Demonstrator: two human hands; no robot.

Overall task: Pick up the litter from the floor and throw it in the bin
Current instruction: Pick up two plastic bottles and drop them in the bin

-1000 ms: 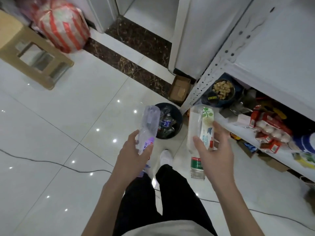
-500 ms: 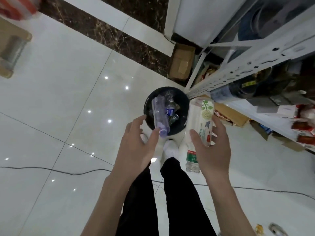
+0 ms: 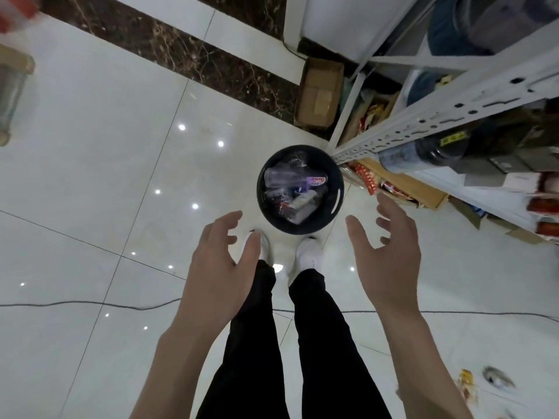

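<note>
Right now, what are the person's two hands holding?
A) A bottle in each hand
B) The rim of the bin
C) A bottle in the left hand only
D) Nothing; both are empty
D: the left hand and the right hand both show spread fingers with nothing in them, and the litter lies inside the black bin.

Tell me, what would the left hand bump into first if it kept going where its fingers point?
Probably the black bin: the open left hand points toward its rim, nothing between. Depth is unclear, so it might pass above.
</note>
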